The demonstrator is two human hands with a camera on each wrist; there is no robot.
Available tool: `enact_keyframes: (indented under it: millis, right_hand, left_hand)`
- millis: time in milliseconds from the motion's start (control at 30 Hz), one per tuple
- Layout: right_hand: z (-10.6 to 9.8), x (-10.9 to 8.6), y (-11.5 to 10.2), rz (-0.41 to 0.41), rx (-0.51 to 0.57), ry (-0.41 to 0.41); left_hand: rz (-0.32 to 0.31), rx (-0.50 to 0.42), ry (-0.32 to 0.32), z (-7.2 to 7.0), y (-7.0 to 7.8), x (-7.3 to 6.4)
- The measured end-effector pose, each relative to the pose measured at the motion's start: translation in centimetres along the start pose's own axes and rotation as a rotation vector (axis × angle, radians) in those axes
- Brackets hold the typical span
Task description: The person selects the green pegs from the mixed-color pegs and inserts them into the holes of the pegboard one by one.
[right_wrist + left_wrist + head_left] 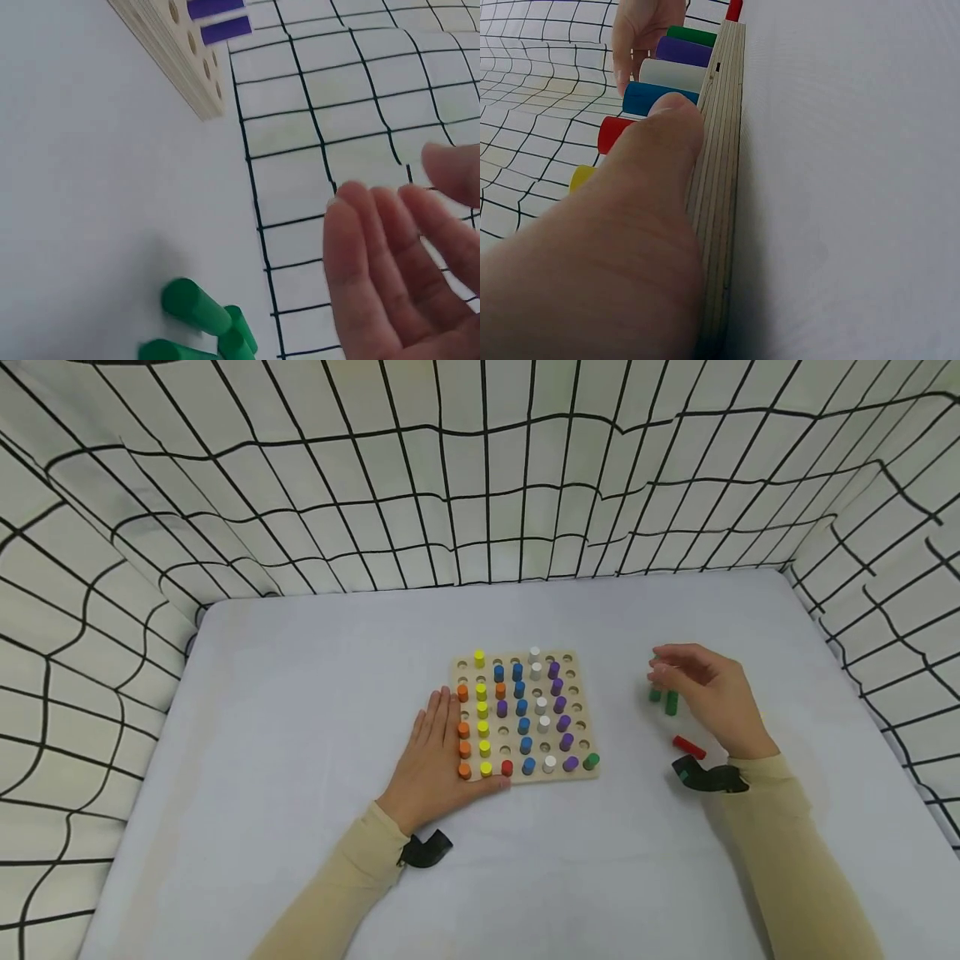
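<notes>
I am keeping the right hand point(711, 693) loosely spread, thumb apart from bent fingers and pinching nothing that I can see, beside the green pegs point(671, 702) toward the tabletop point(315, 718)'s right edge; the left hand point(427, 772) is bracing the pegboard point(721, 165)'s left edge and near left corner; a red peg point(689, 747) is lying nearer the tabletop's front edge; I am judging the pegs light, stiff, smooth, prone to rolling, best pinched across their sides.

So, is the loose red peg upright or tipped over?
Tipped over: the red peg lies lengthwise on the table, outside the board.
</notes>
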State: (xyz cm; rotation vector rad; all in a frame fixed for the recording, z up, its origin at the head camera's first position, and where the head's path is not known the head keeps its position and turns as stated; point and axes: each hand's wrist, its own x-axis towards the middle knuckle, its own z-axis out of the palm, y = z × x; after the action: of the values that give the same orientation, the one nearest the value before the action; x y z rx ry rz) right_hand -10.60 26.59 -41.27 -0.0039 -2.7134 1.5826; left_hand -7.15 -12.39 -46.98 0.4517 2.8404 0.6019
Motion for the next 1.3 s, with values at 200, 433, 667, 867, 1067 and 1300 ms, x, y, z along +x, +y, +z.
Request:
enact_keyframes:
  millis: [200, 433, 667, 867, 1067, 1300]
  right_hand:
    - [-0.8, 0.9, 0.4, 0.094, -0.091, 0.025]
    - [-0.9, 1.6, 1.2, 0.091, -0.220, 0.020]
    - [-1.0, 1.6, 1.6, 0.099, -0.326, -0.002]
    - [-0.7, 1.8, 2.1, 0.062, -0.356, -0.025]
    - [-0.4, 2.0, 2.6, 0.015, -0.383, -0.015]
    - [0.5, 2.1, 2.7, 0.026, -0.367, -0.026]
  left_hand:
    - [-0.008, -0.004, -0.009, 0.0, 0.1, 0.0]
    - [-0.011, -0.001, -0.013, -0.1, 0.2, -0.2]
    - [-0.011, -0.007, -0.010, -0.1, 0.2, -0.3]
    - [-0.018, -0.004, -0.006, 0.0, 0.2, -0.3]
    - [-0.016, -0.003, -0.009, 0.1, 0.2, -0.1]
    - [-0.016, -0.003, -0.003, 0.1, 0.2, -0.1]
